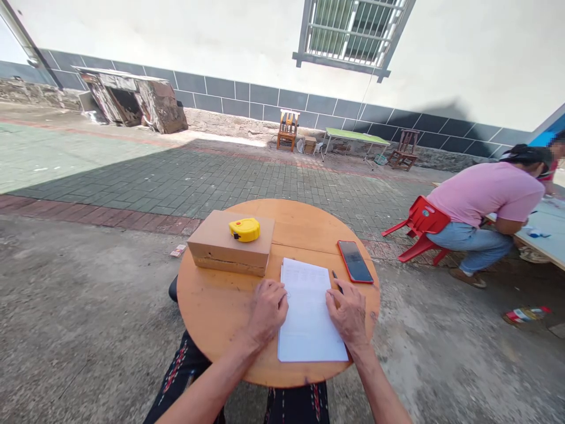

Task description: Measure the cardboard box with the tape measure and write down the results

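Observation:
A thin stack of white paper (311,330) lies on the round wooden table (220,318), with faint writing near its top. My left hand (268,309) rests at the stack's left edge, fingers curled and thumb against the paper. At the right edge, my right hand (348,309) is also curled, its thumb and fingertips touching the sheets. A dark pen (336,278) lies just beyond the right hand, its lower end partly hidden by the fingers. Behind the left hand sits a closed cardboard box (229,259), with a yellow tape measure (245,230) on top.
A phone with a red edge (355,261) lies at the table's right side. To the right, a person in a pink shirt (485,191) sits on a red plastic chair (426,218) at another table (542,232). A bottle (525,314) lies on the ground there.

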Motion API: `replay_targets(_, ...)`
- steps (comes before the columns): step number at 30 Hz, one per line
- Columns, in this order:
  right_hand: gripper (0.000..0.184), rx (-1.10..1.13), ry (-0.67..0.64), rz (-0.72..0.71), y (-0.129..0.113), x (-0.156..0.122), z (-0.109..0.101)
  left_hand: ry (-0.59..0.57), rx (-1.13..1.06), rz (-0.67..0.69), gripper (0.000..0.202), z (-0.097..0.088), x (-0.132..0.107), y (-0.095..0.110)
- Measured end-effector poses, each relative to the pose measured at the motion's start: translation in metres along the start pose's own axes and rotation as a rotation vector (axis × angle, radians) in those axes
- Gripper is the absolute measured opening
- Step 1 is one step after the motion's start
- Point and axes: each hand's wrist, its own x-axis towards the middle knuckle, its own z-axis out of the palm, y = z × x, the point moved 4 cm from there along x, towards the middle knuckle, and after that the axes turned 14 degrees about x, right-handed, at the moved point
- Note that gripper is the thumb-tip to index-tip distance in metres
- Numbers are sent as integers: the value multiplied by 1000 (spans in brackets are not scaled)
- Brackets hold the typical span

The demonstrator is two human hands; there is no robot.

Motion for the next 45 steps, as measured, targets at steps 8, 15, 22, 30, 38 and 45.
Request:
replay_targets(8, 23, -56, 49, -13, 4, -1, 2, 26, -17, 2, 20, -1, 1, -1)
replay_targets(15, 25, -118, 127, -77, 10, -2, 5, 93, -7, 75, 16, -23, 3, 11)
replay_targets(22, 24, -125, 163, -96, 12, -2, 6, 291, 92, -16, 23, -110, 26, -22)
replay_targets(30, 23, -100, 168, -52, 17, -4, 8, 155, 247, -230, 50, -130, 94, -94)
replay_targets(38, 22, -77, 164, -17, 8, -2, 1, -48, 224, -293, 68, -109, 118, -97)
replay_targets(45, 23, -74, 172, 2, 13, -3, 3, 55, 159, -318, 72, -126, 103, -79)
